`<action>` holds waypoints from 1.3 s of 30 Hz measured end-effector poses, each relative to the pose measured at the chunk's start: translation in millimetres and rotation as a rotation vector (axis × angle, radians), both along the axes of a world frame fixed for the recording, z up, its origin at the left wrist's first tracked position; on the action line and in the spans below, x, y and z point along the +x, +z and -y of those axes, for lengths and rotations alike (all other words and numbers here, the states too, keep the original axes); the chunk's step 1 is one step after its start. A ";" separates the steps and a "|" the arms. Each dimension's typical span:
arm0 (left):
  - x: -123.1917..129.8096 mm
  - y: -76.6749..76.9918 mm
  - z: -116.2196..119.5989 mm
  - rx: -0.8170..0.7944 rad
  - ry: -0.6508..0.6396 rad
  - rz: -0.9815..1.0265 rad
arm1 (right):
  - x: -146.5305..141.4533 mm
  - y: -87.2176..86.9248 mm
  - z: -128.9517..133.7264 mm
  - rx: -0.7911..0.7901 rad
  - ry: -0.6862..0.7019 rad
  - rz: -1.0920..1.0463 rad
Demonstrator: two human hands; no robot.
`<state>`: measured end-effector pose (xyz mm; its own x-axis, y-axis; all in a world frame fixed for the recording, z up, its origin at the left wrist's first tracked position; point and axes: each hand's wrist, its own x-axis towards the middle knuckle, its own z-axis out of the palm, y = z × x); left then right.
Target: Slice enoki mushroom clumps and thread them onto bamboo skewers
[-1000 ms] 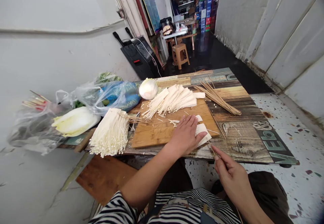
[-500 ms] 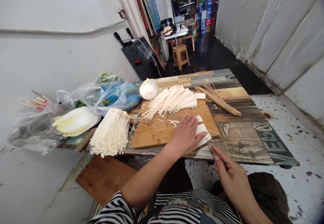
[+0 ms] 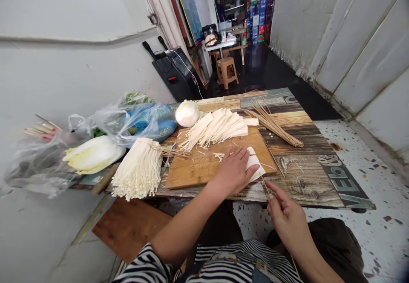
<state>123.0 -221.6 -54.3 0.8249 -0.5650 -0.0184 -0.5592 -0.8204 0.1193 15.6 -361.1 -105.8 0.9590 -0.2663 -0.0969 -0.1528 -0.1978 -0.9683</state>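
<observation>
"Mushrooms first: where are they to be seen?"

"A flat piece of enoki [image 3: 254,170] is pinned a little right of the frame's centre, by the right end of the cutting board [image 3: 191,172]. Its pale cut end is left exposed beyond the thumb; the rest is covered by the left hand [image 3: 234,170]."

"And how is that hand held?"

"Flat, palm down, fingers stretched out and nothing clasped. The enoki is pressed beneath it rather than gripped."

"What of the right hand [image 3: 284,210]?"

"It is seen at lower right, by the near edge of the table [image 3: 306,183]. A thin skewer [image 3: 266,185] is pinched tightly between thumb and fingers. It is aimed at the enoki's cut end; whether the tip has been pushed in cannot be told."

"What else is laid out?"

"Above the left hand, mushroom pieces [image 3: 220,127] are heaped along the back of the board. Just left of the board, a large bunch [image 3: 137,168] is placed, with sticks jutting from its right side. Loose skewers [image 3: 277,127] are piled right of the heap. At far left, a long cabbage [image 3: 96,154] is set before a plastic bag [image 3: 151,119]."
</observation>
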 end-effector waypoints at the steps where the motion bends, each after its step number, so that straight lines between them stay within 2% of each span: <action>1: 0.4 0.4 0.1 -0.003 -0.004 0.004 | 1.1 0.8 -0.9 0.010 0.013 -0.025; 8: 2.2 3.6 1.1 0.002 -0.008 0.008 | 4.5 5.1 -3.0 0.009 0.008 -0.075; 15: 3.1 5.7 1.8 0.026 0.001 -0.038 | -3.1 -1.2 -4.5 0.016 0.003 -0.077; 21: 5.6 1.4 0.1 -0.009 -0.015 -0.028 | 2.8 -3.1 -3.0 -0.004 -0.003 -0.094; 26: 7.4 -0.2 -2.3 -0.062 -0.030 -0.020 | 8.9 -1.3 7.8 -0.008 0.048 -0.104; 39: 4.0 -8.9 -4.1 -0.058 -0.012 -0.052 | 1.0 3.3 11.2 -0.053 0.087 -0.133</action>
